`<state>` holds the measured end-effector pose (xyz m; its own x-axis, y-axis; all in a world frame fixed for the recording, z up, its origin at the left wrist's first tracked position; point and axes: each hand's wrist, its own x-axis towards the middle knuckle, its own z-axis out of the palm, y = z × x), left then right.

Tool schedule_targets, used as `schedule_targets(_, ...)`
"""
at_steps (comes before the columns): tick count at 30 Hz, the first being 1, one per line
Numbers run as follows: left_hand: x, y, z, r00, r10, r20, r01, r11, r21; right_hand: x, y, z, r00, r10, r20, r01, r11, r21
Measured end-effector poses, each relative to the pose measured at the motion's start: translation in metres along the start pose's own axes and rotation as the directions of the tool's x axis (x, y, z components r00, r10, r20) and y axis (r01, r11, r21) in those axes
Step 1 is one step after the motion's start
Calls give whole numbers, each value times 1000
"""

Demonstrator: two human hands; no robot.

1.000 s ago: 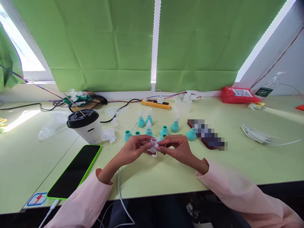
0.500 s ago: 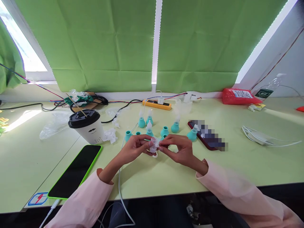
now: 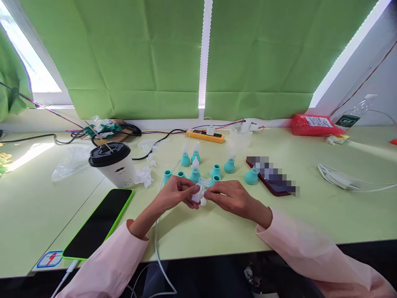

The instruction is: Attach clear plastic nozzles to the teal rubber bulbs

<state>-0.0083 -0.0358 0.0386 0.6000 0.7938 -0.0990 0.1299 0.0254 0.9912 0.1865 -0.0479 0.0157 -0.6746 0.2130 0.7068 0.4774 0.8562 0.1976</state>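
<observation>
My left hand point(image 3: 177, 192) grips a clear plastic piece point(image 3: 198, 193) between thumb and fingers, just above the table. Close against its right side, my right hand point(image 3: 235, 198) is closed in a pinch at the piece's edge; its fingertips partly cover the contact. A small white round part point(image 3: 203, 201) shows below the fingers. Behind the hands stand several teal rubber bulbs. One bulb point(image 3: 215, 171) has an open neck, while another bulb point(image 3: 195, 174) carries a translucent tip point(image 3: 195, 162). A further bulb point(image 3: 251, 176) sits at the right, beside a dark red phone point(image 3: 273, 178).
A paper cup point(image 3: 119, 171) with a black lid and a green-edged phone point(image 3: 99, 223) are at the left. Crumpled tissue point(image 3: 144, 177) lies beside the cup. A yellow power strip point(image 3: 205, 135) is at the back. A white cable point(image 3: 156, 236) crosses the table. Red packet point(image 3: 312, 125) and bottle point(image 3: 352, 118) stand back right.
The clear piece has tilted in my left hand. My right hand has shifted slightly down, its fingers now straighter and flatter. The bulbs stay where they were.
</observation>
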Motion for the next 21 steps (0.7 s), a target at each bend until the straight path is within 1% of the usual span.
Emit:
schedule_targets(5,1,-1,-2,997,-67,43,68,998,-16,4,-2,-5,994,-31,108,32,999,-10)
schedule_targets(8,3,-2,-3,990,-124,60,126,992,-22,7,-7,-8,987,-71,141,76,997,-29)
schedule_targets(11,4,-3,-5,983,-170,76,173,984,-35,8,-11,-7,984,-123,129,129,991,-42)
schedule_targets(14,4,-6,-7,978,-181,105,190,979,-80,7,-14,-5,983,-147,112,153,987,-43)
schedule_targets(17,4,-5,-8,974,-191,122,205,973,-107,5,-15,-2,986,-130,105,137,989,-61)
schedule_targets(21,3,-2,-7,970,-203,131,220,967,-127,3,-16,2,989,-112,101,126,982,-143)
